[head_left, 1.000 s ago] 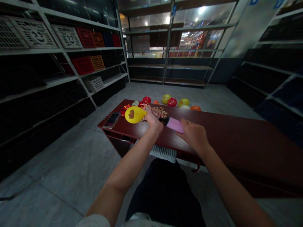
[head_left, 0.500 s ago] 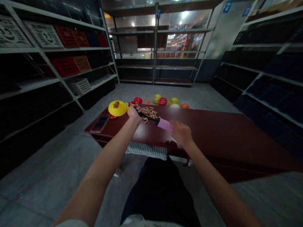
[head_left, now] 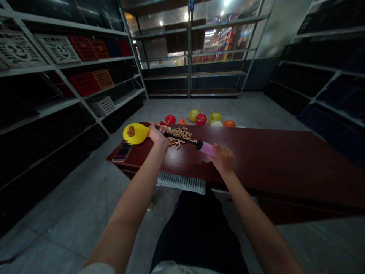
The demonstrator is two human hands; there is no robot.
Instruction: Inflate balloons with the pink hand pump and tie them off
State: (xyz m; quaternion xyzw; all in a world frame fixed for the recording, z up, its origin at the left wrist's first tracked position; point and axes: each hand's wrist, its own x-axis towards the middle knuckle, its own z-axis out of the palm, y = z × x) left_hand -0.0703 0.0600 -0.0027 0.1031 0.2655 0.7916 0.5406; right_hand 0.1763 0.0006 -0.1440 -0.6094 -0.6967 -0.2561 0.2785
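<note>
A yellow balloon with a brown printed mark sticks out to the left of my left hand. That hand is closed around the balloon's neck and the black end of a hand pump; its fingers partly hide the joint. From there the pump's thin black rod runs rightward to a pink barrel. My right hand is wrapped around the barrel's right end. Under the pump, a heap of tan, uninflated balloons lies on the dark red table.
A phone, blurred over, lies at the table's left corner. Several inflated balloons, among them a red one and an orange one, rest beyond the far edge. A ribbed grey cushion shows below the near edge. Shelves with crates stand left.
My right hand and the pink barrel have drawn away from my left hand, so more black rod shows. The balloon looks more rounded and bulges lower left. The whole view has shifted slightly.
</note>
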